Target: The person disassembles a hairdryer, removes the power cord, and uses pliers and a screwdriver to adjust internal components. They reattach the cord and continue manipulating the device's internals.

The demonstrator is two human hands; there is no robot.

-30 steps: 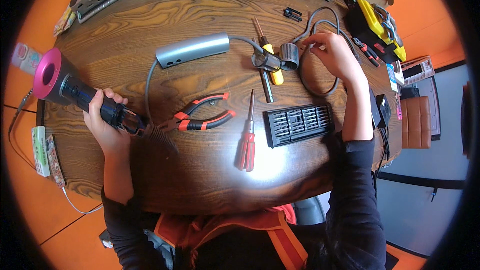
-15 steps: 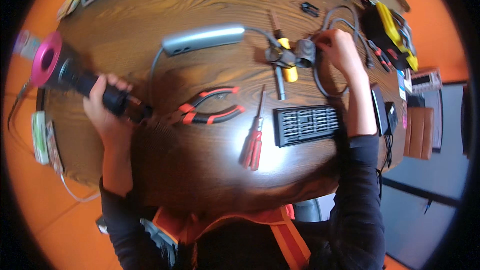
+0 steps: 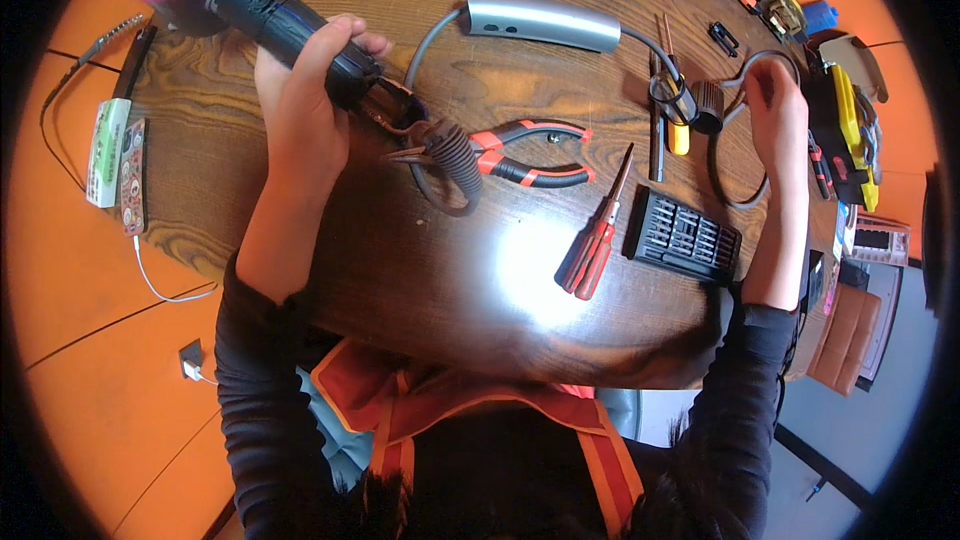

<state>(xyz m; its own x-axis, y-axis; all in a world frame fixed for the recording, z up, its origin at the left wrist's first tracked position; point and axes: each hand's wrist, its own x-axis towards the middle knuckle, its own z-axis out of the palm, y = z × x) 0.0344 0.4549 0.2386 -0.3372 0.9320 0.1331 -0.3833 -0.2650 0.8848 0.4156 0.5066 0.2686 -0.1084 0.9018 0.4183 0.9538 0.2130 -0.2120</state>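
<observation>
My left hand (image 3: 310, 90) is wrapped round the dark handle of a hair dryer (image 3: 265, 15) with a pink ring at its head, held at the far left. The handle's lower end looks opened up, and a ribbed cord sleeve (image 3: 455, 165) hangs from it beside the jaws of red-and-black pliers (image 3: 545, 178). At the right, my right hand (image 3: 780, 105) is closed on the grey power cord (image 3: 745, 82), its fingertips partly hidden. Close to it lies a dark ribbed cylinder (image 3: 708, 105). A silver cord box (image 3: 545, 22) rests at the back.
Nearer me lie a red-handled screwdriver (image 3: 598, 240) and a black bit case (image 3: 685, 230). A yellow-handled screwdriver (image 3: 678, 140) lies by the cylinder. A yellow-and-black tool bag (image 3: 850, 135) stands at the right edge, a power strip (image 3: 134, 175) at the left.
The view has shifted, so the table things appear farther right. My left hand has carried the hair dryer farther away from me, with the ribbed sleeve. My right hand stays on the cord.
</observation>
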